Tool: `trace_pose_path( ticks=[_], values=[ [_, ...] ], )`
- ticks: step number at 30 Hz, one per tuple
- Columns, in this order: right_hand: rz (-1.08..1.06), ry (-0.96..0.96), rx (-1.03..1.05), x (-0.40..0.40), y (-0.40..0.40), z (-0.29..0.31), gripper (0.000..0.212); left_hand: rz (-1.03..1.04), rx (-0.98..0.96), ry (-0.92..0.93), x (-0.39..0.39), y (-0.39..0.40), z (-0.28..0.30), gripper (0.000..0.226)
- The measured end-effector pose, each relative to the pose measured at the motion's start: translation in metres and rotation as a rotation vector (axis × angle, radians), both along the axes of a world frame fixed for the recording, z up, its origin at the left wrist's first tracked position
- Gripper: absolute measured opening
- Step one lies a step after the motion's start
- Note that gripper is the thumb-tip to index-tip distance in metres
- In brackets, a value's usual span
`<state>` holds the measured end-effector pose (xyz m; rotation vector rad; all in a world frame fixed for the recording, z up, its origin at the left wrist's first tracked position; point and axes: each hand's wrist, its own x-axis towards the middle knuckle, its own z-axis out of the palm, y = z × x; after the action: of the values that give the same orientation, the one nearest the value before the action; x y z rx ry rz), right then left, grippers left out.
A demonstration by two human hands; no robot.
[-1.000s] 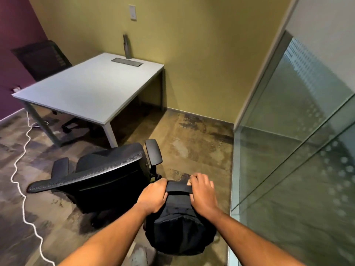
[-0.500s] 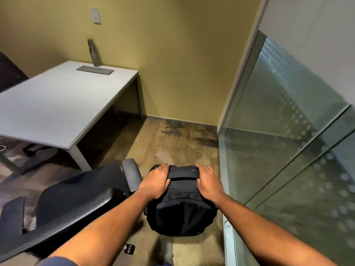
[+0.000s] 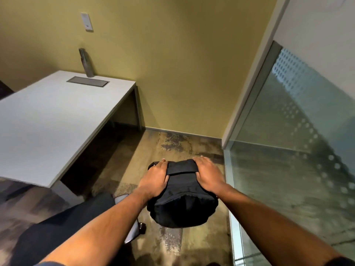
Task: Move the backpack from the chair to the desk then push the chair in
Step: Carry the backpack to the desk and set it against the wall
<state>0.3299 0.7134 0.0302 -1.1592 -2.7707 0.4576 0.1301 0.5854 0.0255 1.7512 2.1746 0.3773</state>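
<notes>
Black backpack [image 3: 182, 196] hangs above floor, clamped between my left hand [image 3: 155, 179] and right hand [image 3: 208, 175]. Desk [image 3: 57, 120] sits up-left of my grip. Advice: lift level, clear its edge, set down flat.

In front of you on the left stands a white desk [image 3: 48, 120] against the yellow wall. Its top is flat and pale, and a grey rectangular plate [image 3: 87, 81] sits flush in it near the far edge. Just behind this plate you see a slim grey post [image 3: 86, 63] that stands upright. Under everything is the floor [image 3: 172, 150], brown and mottled, and the desk legs stand on it.
</notes>
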Motion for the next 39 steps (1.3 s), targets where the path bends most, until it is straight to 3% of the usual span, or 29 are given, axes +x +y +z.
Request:
trace_pose_path(
  ticks=[6,14,18,24,30,35,39],
  values=[
    [0.067,-0.002,0.043,-0.068,0.089,0.003,0.046,0.088,-0.015,0.036,-0.057,0.08,0.006,0.05],
    [0.194,-0.017,-0.064,-0.161,0.22,0.011,0.043,0.291,-0.083,0.162,-0.126,0.184,0.017,0.044],
    [0.295,0.026,-0.072,-0.211,0.273,0.027,0.041,0.365,-0.142,0.134,-0.169,0.229,0.03,0.043],
    [0.39,0.083,-0.067,-0.309,0.343,0.054,0.048,0.491,-0.016,0.145,-0.236,0.279,0.052,0.034],
    [0.426,0.115,-0.077,-0.402,0.407,0.071,0.043,0.528,0.036,0.145,-0.318,0.337,0.065,0.025],
    [0.412,0.169,-0.052,-0.476,0.45,0.082,0.058,0.505,0.047,0.207,-0.402,0.385,0.073,0.025],
    [0.371,0.217,-0.016,-0.544,0.481,0.101,0.057,0.463,0.084,0.283,-0.479,0.417,0.09,0.026]
  ],
)
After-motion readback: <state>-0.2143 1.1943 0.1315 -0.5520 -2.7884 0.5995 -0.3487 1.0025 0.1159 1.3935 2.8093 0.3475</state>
